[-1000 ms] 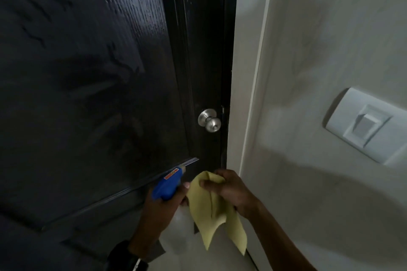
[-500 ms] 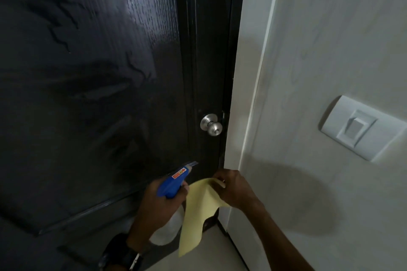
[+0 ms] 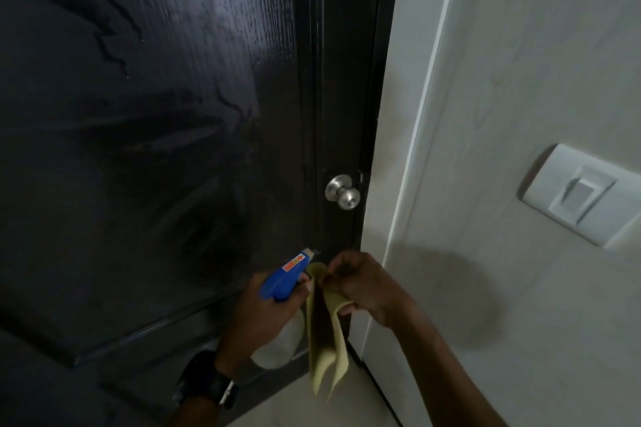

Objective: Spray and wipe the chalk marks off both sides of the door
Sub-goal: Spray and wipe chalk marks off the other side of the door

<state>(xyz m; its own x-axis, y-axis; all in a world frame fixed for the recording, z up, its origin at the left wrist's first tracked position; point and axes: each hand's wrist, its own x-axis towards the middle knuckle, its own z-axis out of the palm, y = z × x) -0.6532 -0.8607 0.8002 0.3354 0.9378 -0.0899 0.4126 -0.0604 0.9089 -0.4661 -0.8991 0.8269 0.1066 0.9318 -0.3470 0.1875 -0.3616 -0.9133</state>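
My left hand (image 3: 263, 312) grips blue-topped spray bottle (image 3: 282, 279), right hand (image 3: 364, 286) pinches yellow cloth (image 3: 327, 340) at 3 o'clock; cloth could slip while regripping.

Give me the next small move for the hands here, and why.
Probably pass the yellow cloth to the left hand, freeing the right hand for the door knob. The left hand grips the spray bottle, both hands meet at the cloth, and the door looks wiped and streaky.
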